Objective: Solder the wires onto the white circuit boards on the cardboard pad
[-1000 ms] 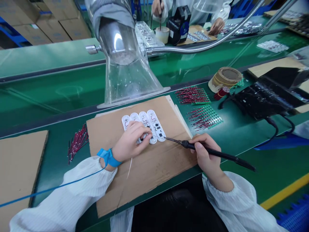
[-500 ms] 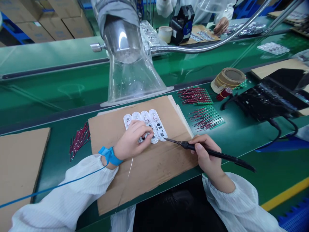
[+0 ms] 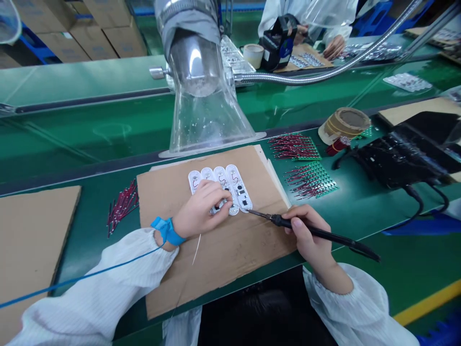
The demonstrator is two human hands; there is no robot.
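Just beyond the white boards (image 3: 240, 190) stands a clear hood (image 3: 211, 113).

White chip-studded panel (image 3: 238, 188), four rounded strips, lying flat. Black soldering iron (image 3: 326, 234), slanted, tip at panel's near right corner. Thin solder wire (image 3: 196, 249), nearside of panel.

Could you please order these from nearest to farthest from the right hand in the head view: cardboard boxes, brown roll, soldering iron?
1. Soldering iron: held in the right hand.
2. Brown roll: ahead of it, slightly right.
3. Cardboard boxes: stacked at far left, background.
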